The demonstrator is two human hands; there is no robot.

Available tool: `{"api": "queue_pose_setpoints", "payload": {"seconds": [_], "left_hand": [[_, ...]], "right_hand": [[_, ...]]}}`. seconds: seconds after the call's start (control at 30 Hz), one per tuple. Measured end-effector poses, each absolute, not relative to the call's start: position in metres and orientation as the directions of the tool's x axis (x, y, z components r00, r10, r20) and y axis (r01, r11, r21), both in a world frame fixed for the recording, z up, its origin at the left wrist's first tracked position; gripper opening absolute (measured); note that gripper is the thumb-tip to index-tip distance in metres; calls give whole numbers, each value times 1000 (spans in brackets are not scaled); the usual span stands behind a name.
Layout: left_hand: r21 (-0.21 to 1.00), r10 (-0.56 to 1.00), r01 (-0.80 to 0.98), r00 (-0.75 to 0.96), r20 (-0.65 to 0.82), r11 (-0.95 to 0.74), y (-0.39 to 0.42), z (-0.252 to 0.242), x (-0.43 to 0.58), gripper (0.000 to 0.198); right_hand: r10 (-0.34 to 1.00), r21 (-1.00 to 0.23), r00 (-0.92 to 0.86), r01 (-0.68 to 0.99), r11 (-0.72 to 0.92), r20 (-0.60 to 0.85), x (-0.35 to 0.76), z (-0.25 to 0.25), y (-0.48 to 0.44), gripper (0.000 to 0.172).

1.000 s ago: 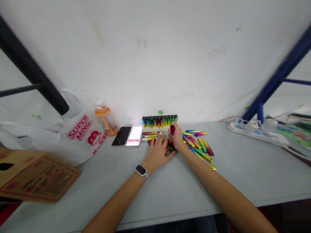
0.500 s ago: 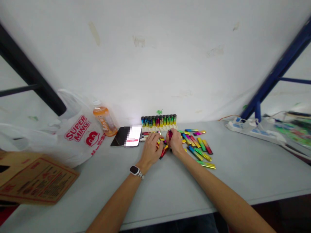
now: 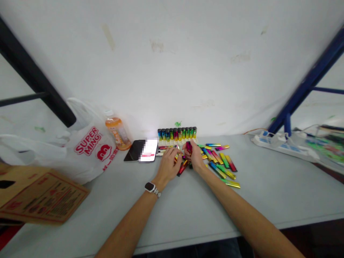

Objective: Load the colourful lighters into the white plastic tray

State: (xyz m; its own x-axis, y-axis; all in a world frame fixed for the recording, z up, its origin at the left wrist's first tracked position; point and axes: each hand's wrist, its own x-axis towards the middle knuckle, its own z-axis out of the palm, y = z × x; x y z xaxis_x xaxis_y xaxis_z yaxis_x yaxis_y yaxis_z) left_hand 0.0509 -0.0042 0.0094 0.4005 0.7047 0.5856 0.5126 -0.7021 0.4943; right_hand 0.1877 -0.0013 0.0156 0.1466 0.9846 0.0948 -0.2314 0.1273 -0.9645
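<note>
My right hand is closed around a dark red, shiny lighter, held up near the middle of the pile. My left hand lies low beside it, fingers curved and thumb apart, over lighters that it partly hides. A red and yellow lighter lies between the hands. Behind them a row of upright lighters in blue, green, red and yellow stands in a pale holder against the wall. More loose lighters spread over the table right of my right hand.
Left of the hands lies a tablet with a partly blurred screen. An orange drink bottle, a white plastic bag and a cardboard box stand farther left. At the right a white power strip rests on the grey table.
My right hand has turned slightly, so more of the dark red lighter shows. My left hand keeps almost the same place. The whole view has shifted a little.
</note>
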Motion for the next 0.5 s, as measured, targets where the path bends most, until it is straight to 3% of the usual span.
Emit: {"api": "queue_pose_setpoints", "payload": {"seconds": [0.13, 0.37, 0.5], "left_hand": [[510, 719, 516, 389, 576, -688, -2, 10, 49, 22], [543, 739, 505, 388, 551, -671, 1, 6, 47, 22], [553, 743, 500, 383, 549, -666, 2, 4, 46, 24]], "right_hand": [[961, -940, 191, -242, 241, 197, 197, 17, 11, 47], [865, -880, 210, 256, 400, 455, 218, 22, 42, 29], [876, -849, 133, 352, 395, 463, 226, 30, 61, 26]]}}
